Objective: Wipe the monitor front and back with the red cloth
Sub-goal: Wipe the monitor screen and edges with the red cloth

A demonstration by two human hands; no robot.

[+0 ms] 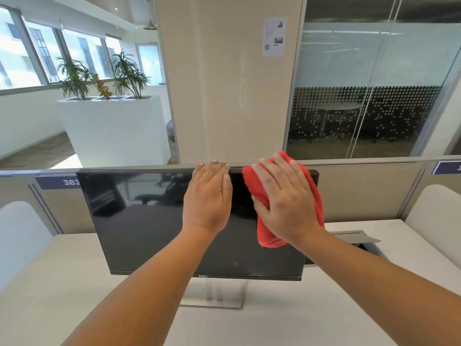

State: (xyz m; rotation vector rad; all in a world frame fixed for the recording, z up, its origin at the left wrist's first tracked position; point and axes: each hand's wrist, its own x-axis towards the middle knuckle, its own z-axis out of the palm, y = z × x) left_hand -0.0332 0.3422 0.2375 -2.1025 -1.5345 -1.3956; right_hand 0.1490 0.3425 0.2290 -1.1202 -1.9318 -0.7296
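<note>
We found the monitor (154, 221) standing upright on its silver stand (214, 293) in the middle of the pale bench (74, 283), its back to a low grey partition (361, 193). Its screen was dark and glossy, mirroring an office chair and the room behind us, with a thin black frame and a small maker's logo on the lower bezel. Our left hand (208, 196) lay flat and open against the upper middle of the screen, fingers straight and together, the tips reaching the top edge. Our right hand (284, 198) was spread open too, its splayed fingers pressing the red cloth (315, 198) against the upper right corner of the screen. The cloth was bunched and fuzzy, bulging out above the fingertips, along the right side of the hand and below the wrist.
</note>
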